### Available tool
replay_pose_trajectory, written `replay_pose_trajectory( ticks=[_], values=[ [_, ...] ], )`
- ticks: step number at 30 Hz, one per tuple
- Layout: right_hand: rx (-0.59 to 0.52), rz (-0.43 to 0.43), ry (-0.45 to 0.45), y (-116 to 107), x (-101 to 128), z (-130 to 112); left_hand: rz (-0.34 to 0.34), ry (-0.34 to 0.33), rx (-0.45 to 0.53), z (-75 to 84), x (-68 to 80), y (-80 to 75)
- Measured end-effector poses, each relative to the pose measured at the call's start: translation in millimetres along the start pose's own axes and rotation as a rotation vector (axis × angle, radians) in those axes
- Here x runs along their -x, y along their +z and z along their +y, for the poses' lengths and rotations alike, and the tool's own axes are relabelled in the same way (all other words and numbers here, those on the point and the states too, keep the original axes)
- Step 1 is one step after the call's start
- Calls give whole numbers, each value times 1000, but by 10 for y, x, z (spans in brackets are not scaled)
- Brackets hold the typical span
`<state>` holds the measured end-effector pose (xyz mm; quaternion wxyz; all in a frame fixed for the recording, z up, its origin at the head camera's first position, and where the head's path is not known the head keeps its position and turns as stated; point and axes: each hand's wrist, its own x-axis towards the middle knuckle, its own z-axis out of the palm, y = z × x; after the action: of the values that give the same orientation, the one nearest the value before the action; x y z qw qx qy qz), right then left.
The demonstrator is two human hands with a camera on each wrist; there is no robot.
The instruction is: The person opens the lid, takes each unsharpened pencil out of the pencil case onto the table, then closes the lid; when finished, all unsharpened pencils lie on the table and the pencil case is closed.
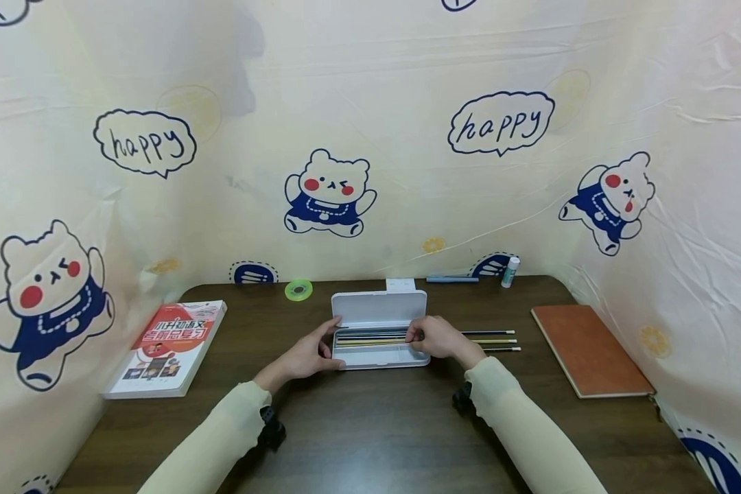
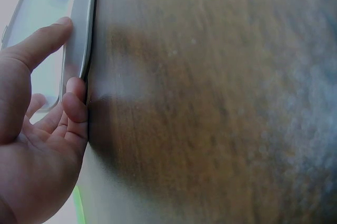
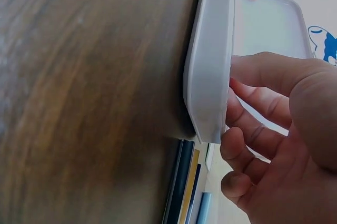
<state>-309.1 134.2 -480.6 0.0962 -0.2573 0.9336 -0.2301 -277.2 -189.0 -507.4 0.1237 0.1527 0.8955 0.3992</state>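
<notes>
Holding the white pencil case (image 1: 379, 329) on the table (image 1: 377, 425), my left hand (image 1: 305, 357) grips its end. My right hand (image 1: 435, 337) pinches the pencils (image 1: 488, 340) sticking out. They could roll off if I let go.

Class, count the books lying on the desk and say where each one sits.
2. A red and white book lies at the desk's left edge; a brown book lies at the right edge. None seems hidden.

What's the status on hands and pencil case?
Left hand holds the pencil case at its left end. Right hand pinches pencils at its right end. Lid open. Pencils stick out past the case.
</notes>
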Motion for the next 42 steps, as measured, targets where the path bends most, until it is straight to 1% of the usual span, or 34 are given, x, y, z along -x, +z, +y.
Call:
replay_pose_trajectory(
  ticks=[3,7,12,15,20,24,36,42],
  values=[
    [-1,-10,12,6,-7,1,1,1,1,-3,3,7],
    [-2,-2,-3,16,-7,15,0,2,1,1,8,17],
    [-47,1,6,-9,17,23,-4,2,1,-1,7,17],
    [-64,21,3,-41,48,39,-8,-1,-1,3,6,16],
    [-60,72,-45,-98,114,103,-9,-4,2,1,5,17],
    [-58,97,-59,-165,180,163,-8,-11,0,-3,8,21],
    [-98,120,20,-459,440,397,-2,-16,-6,7,18,-2],
    [-105,145,68,-568,613,588,-6,-9,-7,15,10,-16]
  ],
)
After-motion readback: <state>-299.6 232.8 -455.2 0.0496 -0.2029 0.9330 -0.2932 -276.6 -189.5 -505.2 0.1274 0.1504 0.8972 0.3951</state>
